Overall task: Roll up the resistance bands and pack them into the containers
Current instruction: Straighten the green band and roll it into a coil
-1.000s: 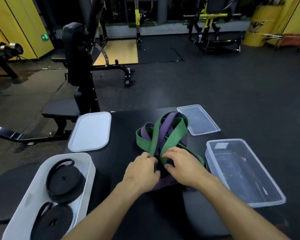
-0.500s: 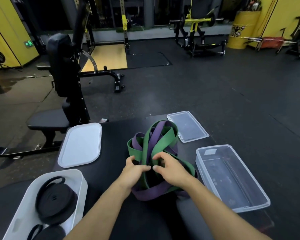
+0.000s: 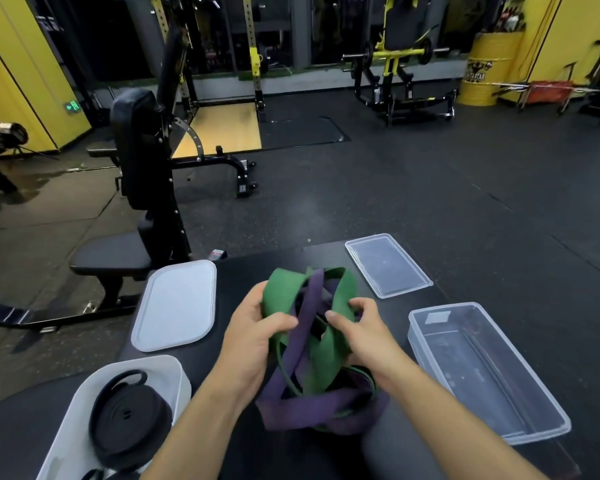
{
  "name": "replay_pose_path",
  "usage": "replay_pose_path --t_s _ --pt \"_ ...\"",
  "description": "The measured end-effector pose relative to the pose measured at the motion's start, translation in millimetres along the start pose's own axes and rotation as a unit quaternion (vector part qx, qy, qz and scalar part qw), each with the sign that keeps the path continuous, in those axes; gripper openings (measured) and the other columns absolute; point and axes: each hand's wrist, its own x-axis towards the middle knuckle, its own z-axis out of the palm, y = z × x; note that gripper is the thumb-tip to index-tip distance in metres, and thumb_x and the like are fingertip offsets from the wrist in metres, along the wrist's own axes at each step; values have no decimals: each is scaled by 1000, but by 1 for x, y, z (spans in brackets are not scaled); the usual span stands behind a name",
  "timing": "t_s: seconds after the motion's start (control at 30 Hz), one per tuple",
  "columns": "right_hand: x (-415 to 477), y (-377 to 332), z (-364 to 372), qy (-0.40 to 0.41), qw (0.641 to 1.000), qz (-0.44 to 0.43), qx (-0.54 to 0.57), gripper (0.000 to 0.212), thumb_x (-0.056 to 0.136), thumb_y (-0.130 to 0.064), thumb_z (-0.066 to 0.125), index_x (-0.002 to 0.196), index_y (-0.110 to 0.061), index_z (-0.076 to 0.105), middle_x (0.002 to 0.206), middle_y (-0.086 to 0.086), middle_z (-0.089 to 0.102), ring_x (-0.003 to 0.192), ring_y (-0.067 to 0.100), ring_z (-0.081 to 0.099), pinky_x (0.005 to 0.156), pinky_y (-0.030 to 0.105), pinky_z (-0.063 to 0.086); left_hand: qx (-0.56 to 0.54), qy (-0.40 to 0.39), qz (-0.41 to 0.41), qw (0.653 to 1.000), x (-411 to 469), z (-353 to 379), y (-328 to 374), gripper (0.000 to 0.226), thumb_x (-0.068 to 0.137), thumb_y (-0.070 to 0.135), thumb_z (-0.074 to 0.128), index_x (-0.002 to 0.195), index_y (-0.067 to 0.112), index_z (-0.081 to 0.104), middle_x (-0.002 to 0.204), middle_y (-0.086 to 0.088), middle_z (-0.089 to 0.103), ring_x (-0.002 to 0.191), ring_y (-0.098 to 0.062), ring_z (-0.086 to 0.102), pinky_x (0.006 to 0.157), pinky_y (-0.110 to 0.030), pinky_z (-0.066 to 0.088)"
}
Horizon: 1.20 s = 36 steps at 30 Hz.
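Here both hands (image 3: 305,327) grip tangled bands (image 3: 312,358).

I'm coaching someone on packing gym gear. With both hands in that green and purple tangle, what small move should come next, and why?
Probably pull the green band free of the purple band before rolling anything. The left hand and right hand both grip green loops, but purple threads between them, so neither would roll cleanly. The clear container beside them holds nothing.
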Motion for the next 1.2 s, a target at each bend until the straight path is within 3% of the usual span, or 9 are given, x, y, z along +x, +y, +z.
replay_pose_path --t_s 0.1,0.17,0.3,0.43,0.53,0.63,0.77,0.9,1.2 --pt "-4 -5 -11 -12 999 43 -16 55 93 -33 75 135 -22 42 116 4 66 91 24 75 60 36 62 -23 40 13 999 -7 -11 11 43 57 -3 59 100 4 60 73 -1 63 65 -10 57 59 -20 48" --pt "-6 -5 -19 -21 981 39 -190 40 90 -49 73 116 -23 58 92 5 72 72 24 75 58 33 59 23 71 -6 997 -10 -19 17 39 59 7 70 97 9 59 69 7 59 61 -8 49 58 -23 42" --pt "-8 -14 -22 41 840 -67 -537 57 77 -73 65 64 -18 61 68 -3 67 76 26 68 65 32 52 221 79 19 972 -17 -24 20 31 77 19 90 96 19 66 74 10 68 67 -5 60 70 -28 46" --pt "-8 -40 -12 87 857 -192 -470 36 83 -58 71 97 -30 54 93 -10 60 89 22 61 70 36 46 201 32 67 977 -28 -17 38 38 65 34 83 101 36 73 94 0 74 87 -12 67 84 -36 52" --pt "-5 -55 -4 28 823 -242 -514 69 83 -59 74 140 -41 40 116 -4 49 105 25 60 81 39 50 152 -35 96 983 -37 -11 53 41 63 35 80 104 37 74 99 -2 75 92 -16 68 84 -31 54" --pt "-2 -69 2 43 796 -267 -542 45 85 -64 68 119 -38 56 104 -4 51 102 27 61 77 39 49 128 -57 116 983 -39 -11 60 37 65 31 79 101 33 74 98 -10 74 91 -20 68 83 -32 54" --pt "-5 -95 7 77 819 -302 -482 34 95 -51 56 77 -23 45 80 -4 53 81 28 56 64 39 40 138 2 89 986 -32 -16 55 30 72 22 74 101 17 68 91 2 73 78 -12 61 78 -32 49" --pt "-29 -133 7 15 902 -257 -347 36 98 -28 50 70 -14 66 61 -2 59 63 22 54 58 33 37 184 34 53 981 -21 -17 39 26 83 35 67 109 29 69 114 10 74 105 -12 68 102 -45 51" --pt "-72 -170 31 -120 940 -261 -186 18 85 -11 63 69 -16 58 55 -9 56 51 11 49 52 27 42 178 -122 59 975 -9 23 44 47 99 35 65 142 35 44 135 17 64 134 0 53 116 -31 41"
